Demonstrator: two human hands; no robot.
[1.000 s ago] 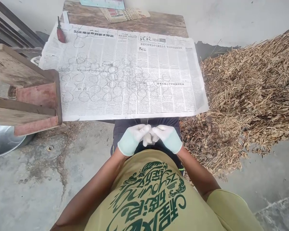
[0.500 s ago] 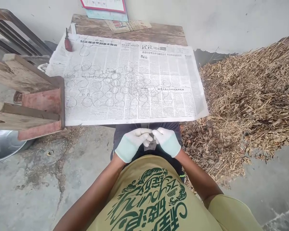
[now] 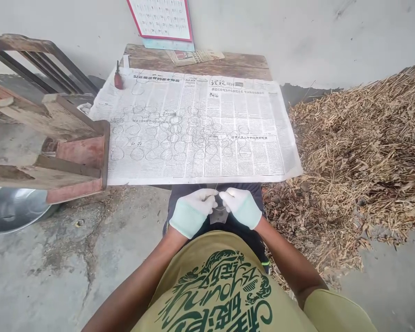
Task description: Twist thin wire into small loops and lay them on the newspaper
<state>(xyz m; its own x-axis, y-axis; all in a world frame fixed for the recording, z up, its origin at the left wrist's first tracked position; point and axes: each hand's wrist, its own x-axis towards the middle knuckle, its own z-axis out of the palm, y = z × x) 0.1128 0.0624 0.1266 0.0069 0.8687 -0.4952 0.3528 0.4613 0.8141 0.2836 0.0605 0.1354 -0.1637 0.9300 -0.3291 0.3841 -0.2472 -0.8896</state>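
A thin wire [image 3: 220, 209] bends in a small curve between my hands, just below the table's front edge; one end sticks up a little above the fingertips. My left hand [image 3: 196, 205], in a white glove with a pale green cuff, pinches it with bent fingers. From the other side my right hand [image 3: 240, 203], gloved alike, closes thumb and fingers on the wire too. Both hands are over my lap, their fingertips nearly meeting. Several thin wire rings [image 3: 137, 153] lie spread over the newspaper [image 3: 263, 170] ahead of them.
A red-handled pointed tool [image 3: 118, 80] lies at the paper's far left corner on the wooden table [image 3: 242, 68]. An upturned wooden stool [image 3: 79, 152] stands at the left, with a metal basin [image 3: 17, 207] below. Dry stalks [image 3: 349, 152] are heaped at the right.
The view has tilted up, so the table sits lower and more of the calendar shows. The left fingers have curled in more, and the wire end above the hands looks shorter.
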